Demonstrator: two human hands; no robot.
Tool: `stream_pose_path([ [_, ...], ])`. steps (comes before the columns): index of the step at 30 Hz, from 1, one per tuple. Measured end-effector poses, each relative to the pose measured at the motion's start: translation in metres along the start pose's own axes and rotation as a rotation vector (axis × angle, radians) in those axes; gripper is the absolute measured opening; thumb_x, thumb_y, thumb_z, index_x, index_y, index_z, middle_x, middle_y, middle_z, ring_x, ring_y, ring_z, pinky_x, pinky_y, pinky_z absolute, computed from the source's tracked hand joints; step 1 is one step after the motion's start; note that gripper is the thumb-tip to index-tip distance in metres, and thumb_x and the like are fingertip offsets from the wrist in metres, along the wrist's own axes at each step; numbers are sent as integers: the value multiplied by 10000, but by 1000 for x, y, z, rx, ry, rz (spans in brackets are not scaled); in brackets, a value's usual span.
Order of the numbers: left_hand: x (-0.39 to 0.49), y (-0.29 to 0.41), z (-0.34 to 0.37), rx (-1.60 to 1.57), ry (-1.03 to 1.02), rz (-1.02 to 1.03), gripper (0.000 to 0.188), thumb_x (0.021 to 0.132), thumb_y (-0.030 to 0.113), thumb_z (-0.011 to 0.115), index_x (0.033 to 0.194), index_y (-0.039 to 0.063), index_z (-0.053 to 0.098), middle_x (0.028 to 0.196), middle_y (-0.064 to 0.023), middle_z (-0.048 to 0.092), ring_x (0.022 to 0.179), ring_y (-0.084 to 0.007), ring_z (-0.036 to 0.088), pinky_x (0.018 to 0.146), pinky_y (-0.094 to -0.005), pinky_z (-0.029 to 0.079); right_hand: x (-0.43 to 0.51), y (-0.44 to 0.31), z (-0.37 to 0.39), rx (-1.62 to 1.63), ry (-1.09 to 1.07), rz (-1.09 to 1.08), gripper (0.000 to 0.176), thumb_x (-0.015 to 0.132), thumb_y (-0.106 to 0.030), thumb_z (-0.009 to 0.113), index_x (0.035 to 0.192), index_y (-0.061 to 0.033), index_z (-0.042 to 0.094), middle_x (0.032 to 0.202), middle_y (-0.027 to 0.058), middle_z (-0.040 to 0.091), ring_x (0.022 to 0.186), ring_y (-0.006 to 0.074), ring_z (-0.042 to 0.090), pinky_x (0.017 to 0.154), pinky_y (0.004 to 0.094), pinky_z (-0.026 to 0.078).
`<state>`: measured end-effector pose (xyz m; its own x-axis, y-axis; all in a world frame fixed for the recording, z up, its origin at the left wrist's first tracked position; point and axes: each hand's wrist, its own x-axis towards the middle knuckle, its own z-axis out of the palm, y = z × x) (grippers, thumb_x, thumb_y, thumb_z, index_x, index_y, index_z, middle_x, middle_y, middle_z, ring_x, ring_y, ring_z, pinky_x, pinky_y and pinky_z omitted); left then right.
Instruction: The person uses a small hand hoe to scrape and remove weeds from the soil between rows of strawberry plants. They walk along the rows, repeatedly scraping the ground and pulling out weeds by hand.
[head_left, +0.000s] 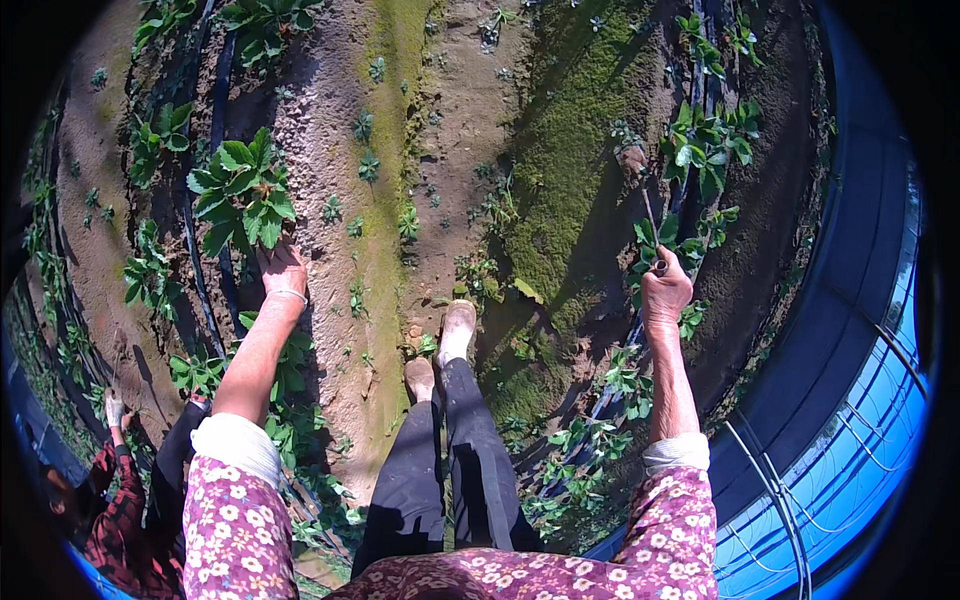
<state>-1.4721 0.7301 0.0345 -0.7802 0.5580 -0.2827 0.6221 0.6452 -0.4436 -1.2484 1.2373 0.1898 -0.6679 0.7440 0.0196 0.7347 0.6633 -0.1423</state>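
My left hand (285, 271) is at the base of a large leafy strawberry plant (247, 187) on the left bed; leaves hide its fingertips, so whether they grip a stem cannot be seen. On the right, my right hand (667, 289) is closed around the handle of a small metal-bladed hand hoe (651, 210). The tool's soil-coated blade points away from me and lies over the mossy slope, close to small weeds (624, 133) and left of the strawberry plants on the right bed (709, 142).
Between the beds runs a furrow (450, 247) with small weeds and green moss, where my feet stand. Black drip lines (220, 105) run along the left bed. At lower left a co-worker in a checked shirt (124, 517) bends over another row. Dark sheeting (832, 262) and poles curve along the right.
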Motion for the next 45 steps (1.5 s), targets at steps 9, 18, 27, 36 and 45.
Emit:
stream_pose_path([
  [9, 1, -7, 3, -58, -97, -19, 366, 824, 114, 419, 1145, -55, 467, 1237, -228, 434, 939, -281, 558, 920, -455, 376, -10, 24, 27, 31, 30, -58, 275, 701, -41, 527, 939, -128, 634, 786, 110, 638, 680, 288, 615, 598, 362, 488],
  [18, 1, -2, 5, 19, 0, -48, 428, 819, 125, 419, 1203, -63, 428, 1211, -241, 444, 1035, -315, 511, 942, -526, 330, 4, 14, -2, 91, -41, 4, 224, 741, -60, 591, 946, -130, 646, 757, 86, 640, 634, 180, 615, 580, 293, 476],
  [27, 8, -1, -11, 11, -72, 11, 397, 823, 119, 410, 1171, -69, 443, 1264, -268, 401, 1059, -343, 496, 904, -485, 370, -132, -125, 42, 1320, -517, 998, 233, 764, -40, 592, 980, 46, 602, 569, -19, 480, 406, 45, 375, 344, 189, 284],
  [36, 9, 2, -15, -33, -196, -6, 447, 827, 117, 401, 1231, -74, 398, 1233, -232, 424, 1123, -391, 421, 956, -522, 313, -185, -252, 102, 1745, -674, 1382, 234, 805, -65, 568, 1020, 26, 552, 567, -7, 437, 412, 66, 351, 357, 216, 284],
  [45, 4, -2, -11, 38, -74, 44, 368, 796, 103, 441, 1115, -75, 486, 1260, -311, 378, 976, -318, 535, 854, -469, 400, -190, -280, 91, 1797, -694, 1536, 241, 821, -53, 526, 1051, 20, 514, 567, -11, 424, 404, 73, 346, 347, 232, 282],
])
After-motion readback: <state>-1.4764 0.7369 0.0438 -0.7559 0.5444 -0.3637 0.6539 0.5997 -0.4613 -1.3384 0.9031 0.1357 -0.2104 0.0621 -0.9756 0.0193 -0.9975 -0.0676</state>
